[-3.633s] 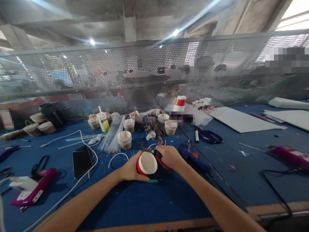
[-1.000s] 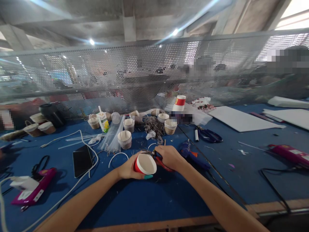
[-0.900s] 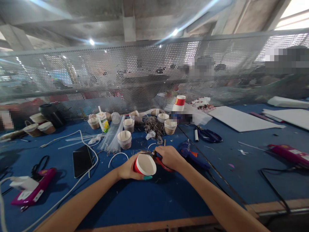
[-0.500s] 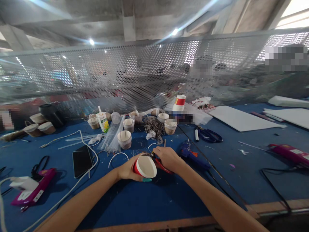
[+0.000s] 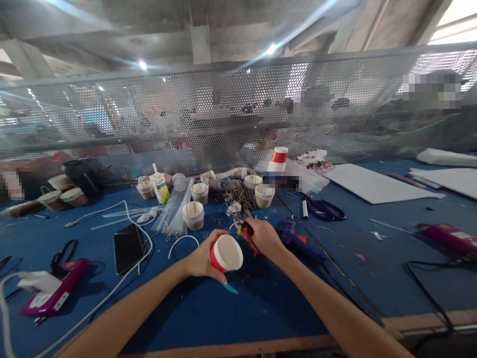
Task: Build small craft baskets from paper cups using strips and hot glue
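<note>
My left hand (image 5: 200, 259) is wrapped round a red paper cup (image 5: 226, 252) with a white rim, held tilted with its mouth towards me just above the blue table (image 5: 238, 303). My right hand (image 5: 263, 236) is closed on red-handled scissors (image 5: 246, 233), whose blades point up and away from the cup, a little to its right. A cut white strip (image 5: 182, 241) lies curled on the table just left of the cup.
Several small paper cups (image 5: 194, 215), a juice carton (image 5: 160, 187), clear sticks (image 5: 175, 211) and twine (image 5: 240, 193) sit beyond my hands. A phone (image 5: 126, 241) and white cable (image 5: 122, 278) lie left; a blue glue gun (image 5: 298, 237), dark scissors (image 5: 324, 209) and white sheets (image 5: 368, 185) right. A perforated metal screen (image 5: 238, 114) backs the table.
The scissors were at the cup's rim; now my right hand has drawn them up and away from it. My left hand has turned the cup slightly.
</note>
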